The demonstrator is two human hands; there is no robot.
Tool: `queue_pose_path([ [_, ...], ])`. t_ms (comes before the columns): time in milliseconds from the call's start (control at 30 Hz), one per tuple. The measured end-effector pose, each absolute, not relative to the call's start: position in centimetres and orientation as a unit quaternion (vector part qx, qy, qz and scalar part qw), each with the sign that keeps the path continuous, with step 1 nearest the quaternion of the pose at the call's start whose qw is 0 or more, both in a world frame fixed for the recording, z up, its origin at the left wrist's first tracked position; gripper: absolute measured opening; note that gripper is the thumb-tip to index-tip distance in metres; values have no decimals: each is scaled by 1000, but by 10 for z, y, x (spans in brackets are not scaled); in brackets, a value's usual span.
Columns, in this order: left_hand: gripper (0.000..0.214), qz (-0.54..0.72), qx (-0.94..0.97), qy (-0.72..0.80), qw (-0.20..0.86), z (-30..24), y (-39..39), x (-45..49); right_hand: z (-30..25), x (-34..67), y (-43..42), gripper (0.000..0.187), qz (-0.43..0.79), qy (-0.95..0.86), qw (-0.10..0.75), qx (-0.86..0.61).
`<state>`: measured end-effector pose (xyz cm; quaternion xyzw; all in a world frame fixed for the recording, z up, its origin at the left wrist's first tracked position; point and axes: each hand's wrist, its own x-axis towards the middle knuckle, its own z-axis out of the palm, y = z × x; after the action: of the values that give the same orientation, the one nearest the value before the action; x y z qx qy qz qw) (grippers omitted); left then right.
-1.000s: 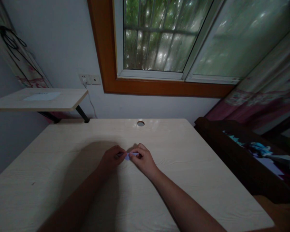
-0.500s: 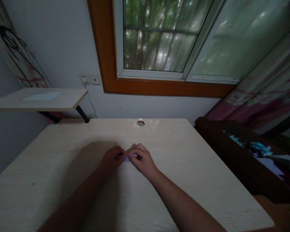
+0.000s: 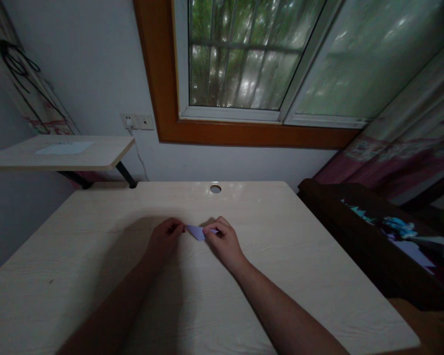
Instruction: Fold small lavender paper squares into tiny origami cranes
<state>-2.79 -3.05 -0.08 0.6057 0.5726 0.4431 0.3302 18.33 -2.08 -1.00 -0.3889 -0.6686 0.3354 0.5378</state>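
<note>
A small piece of folded purple paper point(image 3: 196, 232), roughly triangular, is between my two hands above the pale wooden desk point(image 3: 281, 256). My right hand point(image 3: 224, 239) pinches its right part between thumb and fingers, and a purple tip shows past the fingertips. At the paper's left tip, my left hand point(image 3: 166, 236) is closed with thumb and forefinger pressed together on the corner. The fingers cover both ends of the paper. Its middle is in plain sight.
A raised shelf point(image 3: 114, 150) with a paper sheet point(image 3: 64, 148) stands at the desk's back left. The desk has a round cable hole point(image 3: 215, 189) at the back. To the right, a dark wooden piece of furniture point(image 3: 333, 212) holds blue and white items point(image 3: 399, 227).
My hands have moved apart, left hand to the left and right hand slightly right. More of the purple paper shows between them.
</note>
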Motion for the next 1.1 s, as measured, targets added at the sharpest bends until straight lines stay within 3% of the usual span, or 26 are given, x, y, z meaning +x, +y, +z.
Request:
queue_pose_path([
  [267, 20, 502, 590, 541, 328, 1, -31, -27, -11, 184, -19, 10, 343, -665, 540, -386],
  [567, 15, 373, 734, 495, 276, -6, -36, -21, -9, 178, -25, 8, 333, -707, 516, -351],
  [1100, 14, 363, 790, 464, 169, 0, -41, -16, -6, 177, -32, 8, 258, -773, 471, -337],
])
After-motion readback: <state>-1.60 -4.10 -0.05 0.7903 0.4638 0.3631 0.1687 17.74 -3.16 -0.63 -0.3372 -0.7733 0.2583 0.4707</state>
